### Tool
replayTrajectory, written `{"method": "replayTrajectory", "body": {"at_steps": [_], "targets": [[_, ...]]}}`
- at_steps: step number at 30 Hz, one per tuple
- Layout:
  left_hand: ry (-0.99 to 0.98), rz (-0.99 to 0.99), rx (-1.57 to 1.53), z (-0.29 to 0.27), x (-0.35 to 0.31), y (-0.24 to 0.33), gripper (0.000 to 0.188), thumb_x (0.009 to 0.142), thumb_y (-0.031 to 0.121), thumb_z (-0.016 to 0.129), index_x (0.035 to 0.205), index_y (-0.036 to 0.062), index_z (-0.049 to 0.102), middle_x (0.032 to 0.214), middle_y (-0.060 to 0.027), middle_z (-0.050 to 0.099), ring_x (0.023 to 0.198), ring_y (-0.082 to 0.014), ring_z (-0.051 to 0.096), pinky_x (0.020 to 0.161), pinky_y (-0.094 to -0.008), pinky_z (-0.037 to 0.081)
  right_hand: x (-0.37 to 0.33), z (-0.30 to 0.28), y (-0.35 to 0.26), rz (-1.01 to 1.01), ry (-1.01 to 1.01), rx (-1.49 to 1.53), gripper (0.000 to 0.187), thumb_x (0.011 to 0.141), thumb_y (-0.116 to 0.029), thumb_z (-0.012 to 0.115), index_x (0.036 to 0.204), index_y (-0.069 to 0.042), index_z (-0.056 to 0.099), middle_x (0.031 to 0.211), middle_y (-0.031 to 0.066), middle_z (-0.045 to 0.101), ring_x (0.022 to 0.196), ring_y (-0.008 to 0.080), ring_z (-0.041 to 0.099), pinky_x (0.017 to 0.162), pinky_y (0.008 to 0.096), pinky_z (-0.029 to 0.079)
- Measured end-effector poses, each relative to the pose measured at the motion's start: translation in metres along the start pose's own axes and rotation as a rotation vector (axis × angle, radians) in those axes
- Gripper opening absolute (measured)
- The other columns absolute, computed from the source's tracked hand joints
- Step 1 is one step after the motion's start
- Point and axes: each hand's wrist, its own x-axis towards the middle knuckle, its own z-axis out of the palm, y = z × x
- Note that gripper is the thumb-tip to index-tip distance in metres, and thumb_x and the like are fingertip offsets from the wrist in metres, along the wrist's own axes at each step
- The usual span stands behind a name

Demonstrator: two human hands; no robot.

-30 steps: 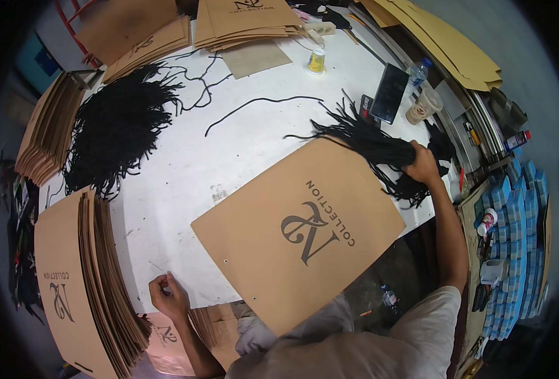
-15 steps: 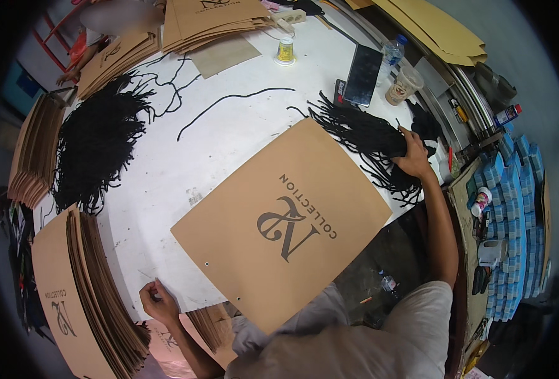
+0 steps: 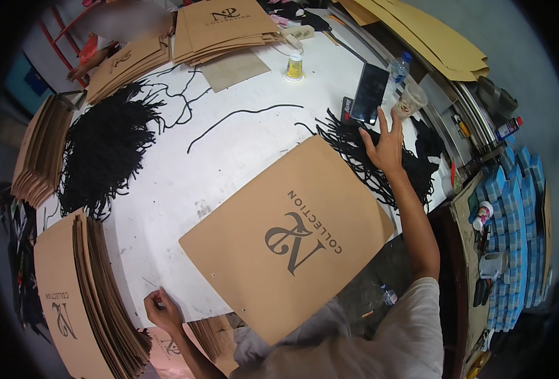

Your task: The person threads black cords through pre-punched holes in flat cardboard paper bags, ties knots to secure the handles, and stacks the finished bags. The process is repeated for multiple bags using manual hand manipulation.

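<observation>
My left grip (image 3: 164,309) is curled by the bench (image 3: 150,208) edge; can't tell if I'm holding anything. Brown paper bag (image 3: 279,189) lies slanted before me, partly past the edge. Phone (image 3: 370,91) is near my right grip (image 3: 387,150), fingers spread wide over black cords (image 3: 416,172).

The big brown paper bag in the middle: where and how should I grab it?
Try the nearest corner, coming from the near side. The brown paper bag lies flat, but that corner pokes out beyond the white table, so you could likely pinch it, thumb on top.
</observation>
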Motion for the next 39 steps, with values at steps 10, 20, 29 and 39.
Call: {"method": "replayTrajectory", "body": {"at_steps": [10,20,29,39], "targets": [[-0.003,0.003,0.019,0.001,0.001,-0.002,0.016,0.095,0.01,0.074,0.087,-0.0016,0.065,0.075,-0.0074,0.061,0.066,-0.018,0.054,0.061,-0.0327,0.045,-0.006,0.018,-0.002,-0.002,0.012,-0.039,0.059,0.102,-0.038,0.063,0.152,-0.008,0.051,0.162,0.0343,0.027,0.148,0.0544,0.029,0.118,0.0624,0.027],[-0.004,0.039,0.047,0.0,0.0,-0.003,0.017,0.095,0.01,0.074,0.088,-0.0021,0.064,0.076,-0.0081,0.061,0.068,-0.0188,0.053,0.063,-0.0336,0.046,-0.066,-0.033,-0.041,0.119,-0.392,0.406,0.016,0.093,-0.012,0.07,0.095,0.004,0.07,0.081,0.0181,0.067,0.077,0.0351,0.066,0.074,0.0457,0.052],[-0.105,-0.053,-0.2,-0.001,-0.002,-0.002,0.015,0.098,0.014,0.072,0.096,-0.0003,0.066,0.082,-0.0054,0.065,0.072,-0.0137,0.056,0.064,-0.0289,0.046,-0.126,-0.045,-0.121,0.016,-0.196,0.629,0.012,0.089,0.007,0.066,0.096,-0.001,0.064,0.089,0.0132,0.064,0.084,0.0322,0.065,0.077,0.0412,0.053],[-0.433,-0.18,-0.494,0.031,-0.053,0.111,0.032,0.096,0.009,0.075,0.123,-0.0022,0.063,0.101,-0.0039,0.062,0.079,-0.0082,0.056,0.07,-0.0232,0.046,-0.174,-0.056,-0.21,-0.169,-0.406,0.421,0.022,0.091,-0.022,0.076,0.098,-0.004,0.067,0.101,0.0126,0.059,0.096,0.0315,0.057,0.083,0.0418,0.043]]}}
